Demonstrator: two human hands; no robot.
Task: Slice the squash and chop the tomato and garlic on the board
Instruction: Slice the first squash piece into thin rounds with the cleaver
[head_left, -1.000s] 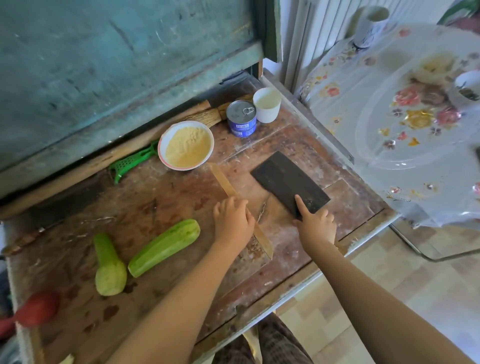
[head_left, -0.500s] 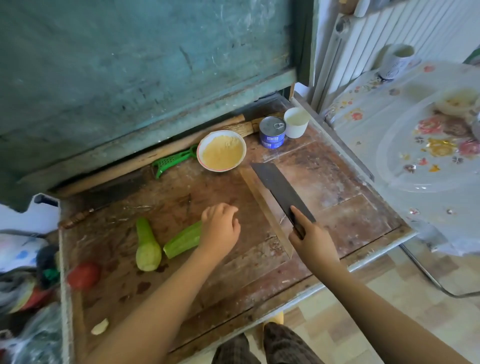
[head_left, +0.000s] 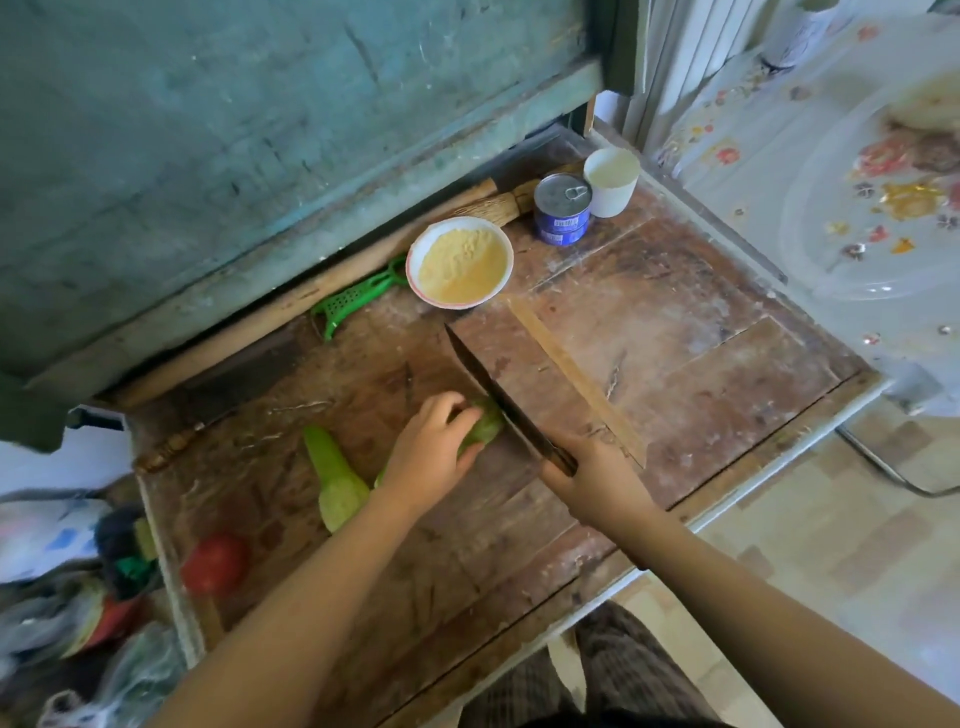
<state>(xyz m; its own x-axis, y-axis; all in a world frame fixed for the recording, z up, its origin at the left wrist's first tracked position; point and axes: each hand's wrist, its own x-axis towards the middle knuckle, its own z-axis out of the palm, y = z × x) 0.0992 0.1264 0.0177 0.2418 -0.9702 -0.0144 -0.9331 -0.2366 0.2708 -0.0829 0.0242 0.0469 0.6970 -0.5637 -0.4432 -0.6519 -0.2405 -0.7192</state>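
Observation:
My left hand grips a pale green squash lying on the worn wooden board; only its right end shows past my fingers. My right hand holds the handle of a dark cleaver, whose blade stands edge-down right at that end of the squash. A second squash lies just left of my left hand. A red tomato sits near the board's left edge. I see no garlic.
At the back stand a bowl of yellow meal, a blue tin can, a white cup, a green peeler and a brush. A wooden strip lies right of the cleaver. Bags crowd the left; a floral-covered table is right.
My right hand lifted the cleaver from lying flat and carried it left to the squash. My left hand moved left and took hold of the squash.

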